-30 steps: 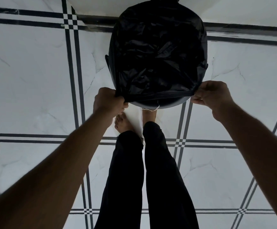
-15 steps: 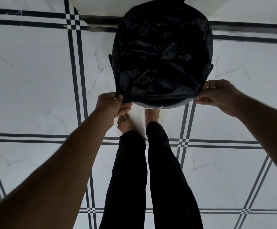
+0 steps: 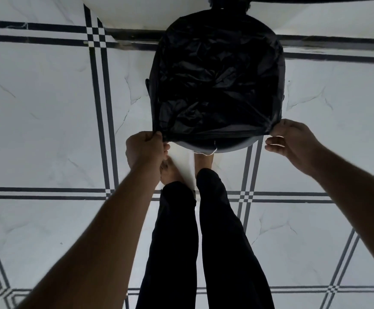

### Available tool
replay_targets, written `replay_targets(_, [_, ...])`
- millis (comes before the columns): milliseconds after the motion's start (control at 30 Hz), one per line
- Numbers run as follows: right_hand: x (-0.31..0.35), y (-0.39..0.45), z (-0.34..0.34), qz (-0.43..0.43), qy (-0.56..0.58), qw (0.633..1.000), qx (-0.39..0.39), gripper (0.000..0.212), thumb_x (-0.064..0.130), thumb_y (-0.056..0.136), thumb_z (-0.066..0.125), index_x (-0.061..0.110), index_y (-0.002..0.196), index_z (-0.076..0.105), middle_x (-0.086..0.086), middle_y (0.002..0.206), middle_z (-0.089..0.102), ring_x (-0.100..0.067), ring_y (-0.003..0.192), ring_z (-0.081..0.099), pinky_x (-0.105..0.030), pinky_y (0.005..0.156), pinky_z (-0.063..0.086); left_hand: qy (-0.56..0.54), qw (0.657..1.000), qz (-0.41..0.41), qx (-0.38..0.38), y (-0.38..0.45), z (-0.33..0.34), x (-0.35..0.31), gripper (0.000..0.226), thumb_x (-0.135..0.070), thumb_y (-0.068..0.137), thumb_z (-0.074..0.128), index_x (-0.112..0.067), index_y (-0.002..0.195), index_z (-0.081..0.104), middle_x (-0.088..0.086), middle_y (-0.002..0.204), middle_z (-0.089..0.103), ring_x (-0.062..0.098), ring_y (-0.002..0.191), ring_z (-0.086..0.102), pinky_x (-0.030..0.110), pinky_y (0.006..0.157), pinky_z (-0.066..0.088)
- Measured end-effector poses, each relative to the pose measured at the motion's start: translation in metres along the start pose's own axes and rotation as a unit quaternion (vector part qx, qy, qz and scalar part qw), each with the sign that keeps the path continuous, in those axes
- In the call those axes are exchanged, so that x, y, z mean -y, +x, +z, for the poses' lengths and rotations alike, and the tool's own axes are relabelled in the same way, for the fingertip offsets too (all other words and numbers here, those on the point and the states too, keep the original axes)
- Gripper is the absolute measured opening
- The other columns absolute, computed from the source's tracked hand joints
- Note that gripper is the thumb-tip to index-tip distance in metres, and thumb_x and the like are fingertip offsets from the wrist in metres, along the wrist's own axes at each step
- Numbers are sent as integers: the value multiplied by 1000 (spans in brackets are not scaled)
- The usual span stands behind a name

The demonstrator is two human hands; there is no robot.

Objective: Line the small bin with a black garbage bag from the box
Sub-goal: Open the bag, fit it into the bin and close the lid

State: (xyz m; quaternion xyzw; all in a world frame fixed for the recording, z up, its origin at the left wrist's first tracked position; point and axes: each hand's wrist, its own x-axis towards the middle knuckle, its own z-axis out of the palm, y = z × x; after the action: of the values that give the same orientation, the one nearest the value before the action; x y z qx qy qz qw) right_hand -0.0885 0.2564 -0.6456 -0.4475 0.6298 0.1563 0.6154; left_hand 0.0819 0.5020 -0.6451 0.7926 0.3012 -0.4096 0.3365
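Note:
A black garbage bag fills the small bin, which stands on the floor just beyond my bare feet. The crinkled bag is spread across the bin's mouth, and only a grey strip of the near rim shows below it. My left hand is closed on the bag's near left corner at the rim. My right hand pinches the near right corner with thumb and forefinger, its other fingers loosely spread. The bag's near edge is stretched taut between both hands. No box is in view.
White marble floor tiles with dark double lines surround the bin. My legs in black trousers stand directly before it. A pale wall base or ledge runs behind the bin at the top.
Both hands have stayed on the bag's near corners. The right hand's lower fingers have loosened and spread, and the bag's edge sits a little lower over the near rim.

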Motion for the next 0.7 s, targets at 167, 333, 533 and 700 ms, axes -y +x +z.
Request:
replay_targets(167, [-1, -15, 8, 8, 224, 975, 6, 24, -2, 81, 35, 13, 74, 51, -2, 71, 58, -16, 64, 56, -28, 68, 49, -151, 988, 4, 25, -21, 0, -6, 16, -10, 98, 59, -13, 82, 61, 5, 77, 66, 11, 68, 67, 27, 76, 61])
replay_targets(333, [-2, -23, 7, 21, 388, 919, 59, 16, 4, 74, 47, 8, 82, 60, -8, 86, 66, -24, 83, 65, -35, 89, 56, -355, 909, -81, 204, -30, -7, -13, 17, -13, 102, 48, -12, 94, 63, 1, 83, 73, 13, 84, 71, 30, 85, 60])
replay_targets(533, [1, -25, 8, 32, 300, 948, 103, 12, 22, 96, 59, 17, 92, 69, 3, 87, 75, -10, 79, 71, -24, 78, 58, -457, 842, -126, 258, -32, -2, -10, 25, -15, 102, 41, -6, 95, 63, 7, 93, 73, 19, 89, 74, 35, 84, 61])
replay_targets(700, [-13, -27, 12, 55, 160, 981, 90, 13, 7, 92, 64, 18, 86, 63, 3, 80, 72, -9, 69, 67, -24, 70, 57, -415, 858, -129, 273, -33, 0, -4, 12, -18, 93, 54, -9, 96, 61, 7, 101, 68, 23, 97, 69, 37, 86, 58])
